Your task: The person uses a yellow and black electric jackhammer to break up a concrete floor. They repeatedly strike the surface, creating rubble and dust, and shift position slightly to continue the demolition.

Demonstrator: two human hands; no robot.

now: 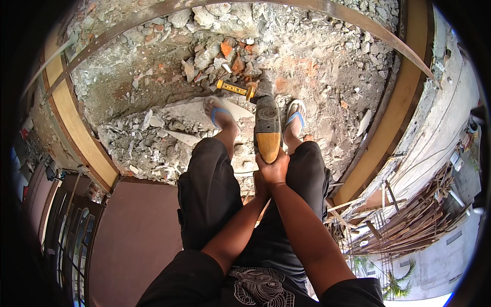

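Observation:
A black and yellow rotary hammer [267,115] points away from me between my feet, its front end down at the broken masonry. My right hand [274,167] is wrapped around its rear handle, just behind the yellow housing. Close behind it, my left hand [261,186] also grips the handle, partly hidden by the right hand and wrist. The yellow side handle [232,88] sticks out to the left with neither hand on it. Near the tool's front lie broken concrete and orange brick pieces [238,63]; the bit's tip is hard to make out.
My feet, in blue-strapped flip-flops [220,113], stand on either side of the tool. A curved-looking brown bar [356,23] crosses beyond the rubble. Tan beams [383,142] flank both sides. Past the right edge, a timber pile [414,222] lies lower down, near upright rebar [381,241].

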